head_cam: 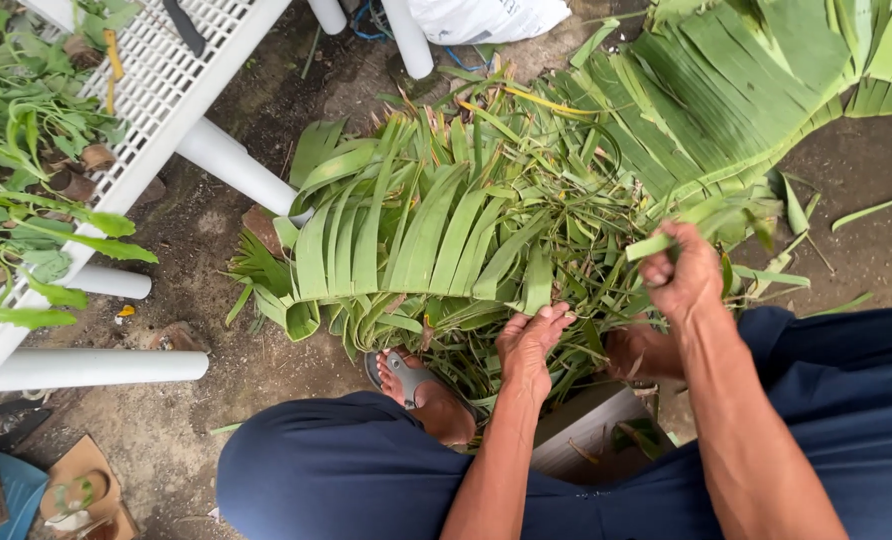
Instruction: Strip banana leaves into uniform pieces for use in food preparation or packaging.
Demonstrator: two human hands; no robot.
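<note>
A heap of torn green banana leaves (pixel 436 230) lies on the dirt in front of me. My right hand (pixel 681 275) is closed around a narrow green leaf strip (pixel 666 238) at the right of the heap. My left hand (pixel 531 340) hangs lower, fingers together and pointing down into the cut leaf strips, holding nothing that I can make out. Below the hands are my knees in dark blue trousers (pixel 346 465) and a foot in a grey sandal (pixel 416 385).
A white plastic table (pixel 156 110) with tube legs stands at the left, leafy green stems on top. A large intact leaf section (pixel 756 90) lies at top right. A white bag (pixel 486 18) sits at the top. A wooden block (pixel 591 430) is between my legs.
</note>
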